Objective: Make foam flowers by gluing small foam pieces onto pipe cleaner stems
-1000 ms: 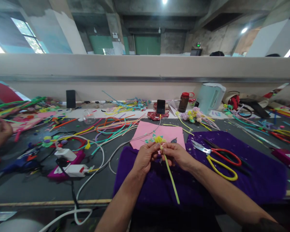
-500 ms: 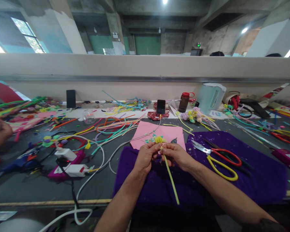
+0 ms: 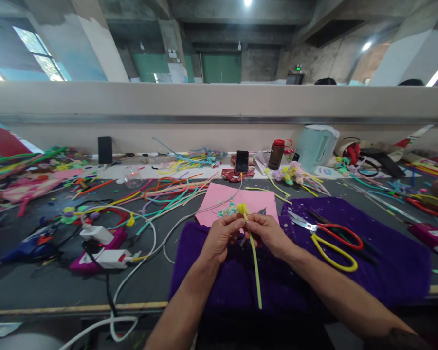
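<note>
The left hand [image 3: 219, 238] and the right hand [image 3: 268, 236] are meeting over the fuzzy purple cloth [image 3: 387, 262], both pinching the top of a thin yellow-green pipe-cleaner stem [image 3: 256, 272] just under its small fluffy yellow flower head [image 3: 242, 209]. The fingers of both hands are curled in and grasping that joint; the stem is hanging down toward six o'clock, its free end loose over the cloth. A pink paper sheet [image 3: 222, 199] is lying at twelve o'clock of the hands, and red-and-yellow-handled scissors [image 3: 328, 238] are resting at three o'clock, apart from the right hand.

To do this winding well, the left thumb and forefinger seem best kept clamping the flower's base while the right fingertips are turning the stem tightly, so the head is not slipping or flattening. Keeping the grip close to the joint should be giving firmer, neater turns.
</note>
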{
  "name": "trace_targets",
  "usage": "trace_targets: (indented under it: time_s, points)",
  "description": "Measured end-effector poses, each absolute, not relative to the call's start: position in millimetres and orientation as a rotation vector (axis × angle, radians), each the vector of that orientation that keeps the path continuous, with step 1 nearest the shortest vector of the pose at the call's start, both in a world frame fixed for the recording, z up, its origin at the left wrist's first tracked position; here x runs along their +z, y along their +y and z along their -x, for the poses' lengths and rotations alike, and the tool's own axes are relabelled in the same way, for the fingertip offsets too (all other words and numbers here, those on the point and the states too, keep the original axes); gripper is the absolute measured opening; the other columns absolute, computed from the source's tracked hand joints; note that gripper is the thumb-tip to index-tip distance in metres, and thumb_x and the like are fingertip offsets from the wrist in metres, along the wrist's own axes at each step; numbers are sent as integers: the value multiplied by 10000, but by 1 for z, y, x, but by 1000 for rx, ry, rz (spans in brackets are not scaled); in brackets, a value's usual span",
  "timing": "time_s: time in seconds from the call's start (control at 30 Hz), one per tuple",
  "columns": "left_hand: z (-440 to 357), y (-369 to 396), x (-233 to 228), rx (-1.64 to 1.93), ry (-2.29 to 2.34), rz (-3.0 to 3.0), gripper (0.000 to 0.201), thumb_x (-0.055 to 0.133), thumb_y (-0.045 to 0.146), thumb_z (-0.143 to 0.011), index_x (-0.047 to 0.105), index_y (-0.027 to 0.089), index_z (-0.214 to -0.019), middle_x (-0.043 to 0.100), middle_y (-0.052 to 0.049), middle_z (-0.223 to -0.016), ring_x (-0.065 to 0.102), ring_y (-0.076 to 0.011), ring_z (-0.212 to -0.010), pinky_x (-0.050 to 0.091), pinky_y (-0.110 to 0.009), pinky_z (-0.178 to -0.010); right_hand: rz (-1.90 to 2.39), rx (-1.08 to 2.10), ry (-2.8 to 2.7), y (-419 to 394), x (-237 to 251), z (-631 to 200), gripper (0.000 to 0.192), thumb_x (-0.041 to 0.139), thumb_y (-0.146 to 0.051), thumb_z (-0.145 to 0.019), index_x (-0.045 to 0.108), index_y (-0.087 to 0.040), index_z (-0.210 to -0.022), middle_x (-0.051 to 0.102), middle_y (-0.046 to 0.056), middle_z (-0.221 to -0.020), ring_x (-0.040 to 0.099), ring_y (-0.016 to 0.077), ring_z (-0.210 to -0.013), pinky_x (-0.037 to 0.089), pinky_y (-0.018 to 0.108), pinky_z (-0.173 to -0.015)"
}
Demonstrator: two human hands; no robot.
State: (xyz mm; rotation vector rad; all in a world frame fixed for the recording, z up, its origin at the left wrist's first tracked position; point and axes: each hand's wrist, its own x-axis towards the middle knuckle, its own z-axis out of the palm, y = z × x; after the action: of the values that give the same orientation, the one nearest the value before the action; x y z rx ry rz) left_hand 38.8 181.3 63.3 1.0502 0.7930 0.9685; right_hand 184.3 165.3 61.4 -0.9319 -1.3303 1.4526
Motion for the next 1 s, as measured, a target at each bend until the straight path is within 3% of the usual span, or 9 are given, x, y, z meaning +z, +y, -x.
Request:
trace_targets:
  time_s: [0.27,1.0]
  points:
    - [-38,183,64,941,778,-978,267,659,377,-682,584,121,-663,477,33,-467,285,-10,-363,141,-155,-362,882,1509,-1343,165,60,-185,298,576,-438,-773,549,-147,-713,555,-27,-552,447,48,-361,287,159,-328]
    - [-42,182,62,1094,840,-1018,263,712,355,-617,651,102,-658,485,26,-498,305,-4,-382,165,-160,-360,888,1553,-1411,166,58,-184,310,575,-449,-761,555,-140,-746,586,-19,-565,454,49,-351,307,150,-317]
